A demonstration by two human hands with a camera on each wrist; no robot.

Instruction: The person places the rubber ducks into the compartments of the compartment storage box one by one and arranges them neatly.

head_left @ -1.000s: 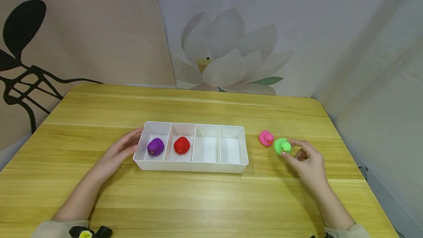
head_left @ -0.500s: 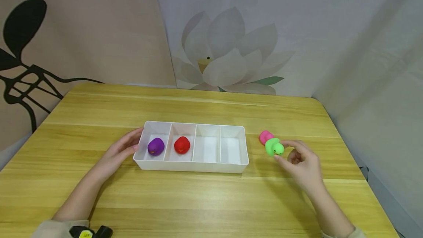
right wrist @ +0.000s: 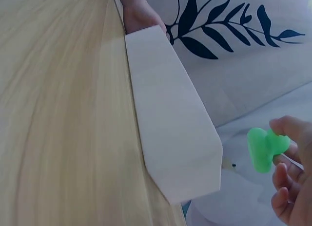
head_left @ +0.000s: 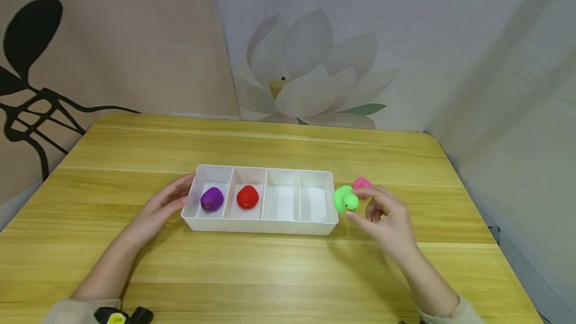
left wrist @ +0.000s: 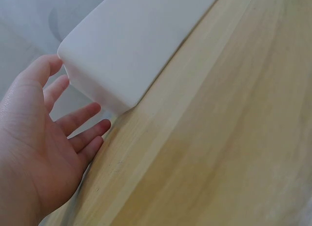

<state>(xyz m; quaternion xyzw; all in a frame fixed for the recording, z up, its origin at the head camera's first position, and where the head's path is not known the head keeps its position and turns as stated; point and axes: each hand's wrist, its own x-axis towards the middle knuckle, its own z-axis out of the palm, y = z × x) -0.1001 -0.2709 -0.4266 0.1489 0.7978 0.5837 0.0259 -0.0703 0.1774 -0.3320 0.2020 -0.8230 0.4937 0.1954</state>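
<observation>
Thumb and fingertips of my right hand (head_left: 389,221) pinch a green toy duck (head_left: 345,199), held up at the right end of a white tray (head_left: 261,227). The right wrist view shows the green duck (right wrist: 263,150) raised beside the tray's end. My left hand (head_left: 164,204) touches the tray's left end; in the left wrist view its fingers are spread and relaxed against that end. A purple toy duck (head_left: 212,199) sits in the leftmost compartment, and a red one (head_left: 247,197) in the compartment beside it. Behind the right hand, a pink toy duck (head_left: 361,182) is partly hidden.
The tray has several compartments in a row, split by thin dividers (head_left: 299,196). It stands on a wooden table (head_left: 252,274), whose far edge meets a printed cloth backdrop (head_left: 315,64).
The right hand has carried the green duck leftward, from beside the pink duck to the tray's right end. The left hand and the tray have stayed in place.
</observation>
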